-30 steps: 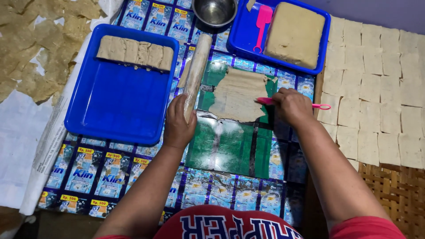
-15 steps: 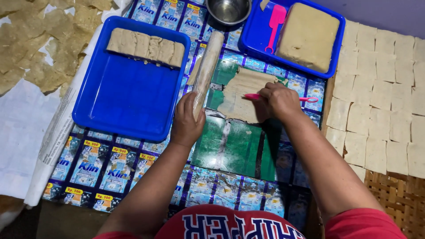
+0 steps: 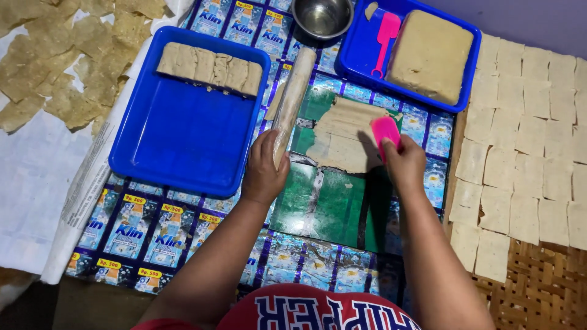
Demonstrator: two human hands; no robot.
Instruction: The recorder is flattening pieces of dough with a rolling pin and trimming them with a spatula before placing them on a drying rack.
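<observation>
left hand (image 3: pixel 264 174) wraps rolling pin (image 3: pixel 292 101) near end; right hand (image 3: pixel 403 162) grips pink scraper (image 3: pixel 385 130) on dough sheet (image 3: pixel 345 135), centre mat; keep blade flat, lift edge slowly to avoid tearing

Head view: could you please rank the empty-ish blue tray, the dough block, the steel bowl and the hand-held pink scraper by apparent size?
1. blue tray
2. dough block
3. steel bowl, partly cut off by the frame
4. pink scraper, partly hidden by the right hand
</observation>
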